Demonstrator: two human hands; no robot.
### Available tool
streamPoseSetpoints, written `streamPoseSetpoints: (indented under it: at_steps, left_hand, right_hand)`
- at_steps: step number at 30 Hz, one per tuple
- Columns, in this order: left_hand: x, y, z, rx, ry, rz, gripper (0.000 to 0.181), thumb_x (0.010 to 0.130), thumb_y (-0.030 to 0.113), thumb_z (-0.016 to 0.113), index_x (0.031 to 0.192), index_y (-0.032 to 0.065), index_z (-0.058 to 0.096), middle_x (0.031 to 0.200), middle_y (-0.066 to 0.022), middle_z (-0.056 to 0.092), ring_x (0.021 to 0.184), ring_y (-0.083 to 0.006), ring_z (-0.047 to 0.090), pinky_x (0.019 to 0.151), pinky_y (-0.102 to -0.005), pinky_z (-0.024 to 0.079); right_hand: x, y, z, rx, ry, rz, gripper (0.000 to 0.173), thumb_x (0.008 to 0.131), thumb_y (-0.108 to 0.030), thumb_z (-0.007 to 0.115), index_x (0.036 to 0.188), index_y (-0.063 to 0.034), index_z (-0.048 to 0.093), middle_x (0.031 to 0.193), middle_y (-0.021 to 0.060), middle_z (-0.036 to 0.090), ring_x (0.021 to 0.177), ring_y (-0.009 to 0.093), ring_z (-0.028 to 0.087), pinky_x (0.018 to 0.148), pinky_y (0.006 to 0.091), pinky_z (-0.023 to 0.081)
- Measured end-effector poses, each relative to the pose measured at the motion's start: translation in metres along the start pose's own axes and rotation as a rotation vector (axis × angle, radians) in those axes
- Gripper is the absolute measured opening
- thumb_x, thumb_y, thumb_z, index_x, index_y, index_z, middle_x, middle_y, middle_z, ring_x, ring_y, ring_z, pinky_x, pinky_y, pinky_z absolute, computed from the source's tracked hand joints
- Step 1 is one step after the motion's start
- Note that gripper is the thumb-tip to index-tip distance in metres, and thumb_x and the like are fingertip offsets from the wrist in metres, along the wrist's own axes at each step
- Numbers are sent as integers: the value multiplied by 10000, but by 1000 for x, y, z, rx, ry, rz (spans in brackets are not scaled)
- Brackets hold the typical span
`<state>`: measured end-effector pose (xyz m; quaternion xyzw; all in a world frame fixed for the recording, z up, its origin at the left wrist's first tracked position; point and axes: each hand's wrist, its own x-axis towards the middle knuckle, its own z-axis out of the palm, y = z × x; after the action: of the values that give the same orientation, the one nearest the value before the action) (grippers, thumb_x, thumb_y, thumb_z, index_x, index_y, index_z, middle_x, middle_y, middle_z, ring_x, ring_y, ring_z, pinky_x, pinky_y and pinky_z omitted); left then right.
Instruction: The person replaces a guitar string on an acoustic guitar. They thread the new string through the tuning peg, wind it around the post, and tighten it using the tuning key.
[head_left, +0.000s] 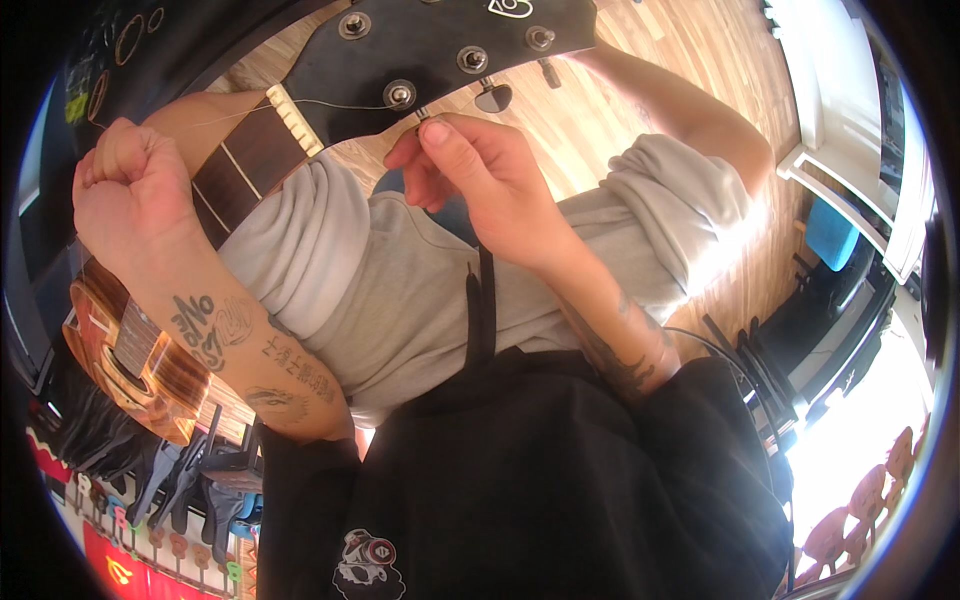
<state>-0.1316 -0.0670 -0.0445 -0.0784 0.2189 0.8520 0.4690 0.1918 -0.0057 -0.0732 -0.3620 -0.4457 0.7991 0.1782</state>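
Across my lap lies a guitar neck with a black headstock (442, 45), its pale nut (294, 120) and dark fretboard (244, 161) below it. A thin string (337, 103) runs from the nearest tuning post (400, 94) over the nut to my left hand (131, 180), a fist that pinches it. My right hand (487, 180) has thumb and fingers on a tuning peg at the headstock's edge; the peg's knob is mostly hidden. Another tuner button (493, 97) sticks out beside it. Several bare posts show.
A wooden instrument body (135, 352) with a soundhole shows left of my forearm, which hides whether it joins the neck. Small instruments (180, 551) hang at lower left. A blue seat (831, 232) stands at right on the wood floor (645, 105).
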Motion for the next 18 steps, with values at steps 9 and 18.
streamPoseSetpoints:
  at_steps: [9, 18]
  left_hand:
    - [-2, -5, 4, 29, 18, 36, 352, 891, 28, 422, 622, 137, 222, 583, 18, 233, 479, -104, 152, 449, -271, 165]
    - [-1, -3, 0, 49, -4, 41, 357, 884, 25, 424, 617, 140, 217, 582, 16, 232, 483, -106, 149, 446, -268, 170]
  right_hand:
    - [-1, -3, 2, -160, 70, -88, 302, 1041, -257, 553, 998, 12, 686, 766, 24, 652, 721, 90, 613, 666, 245, 484]
    - [-10, -5, 8, -888, 304, -417, 321, 1037, -293, 558, 1039, 13, 655, 654, 36, 606, 565, 100, 550, 532, 277, 446]
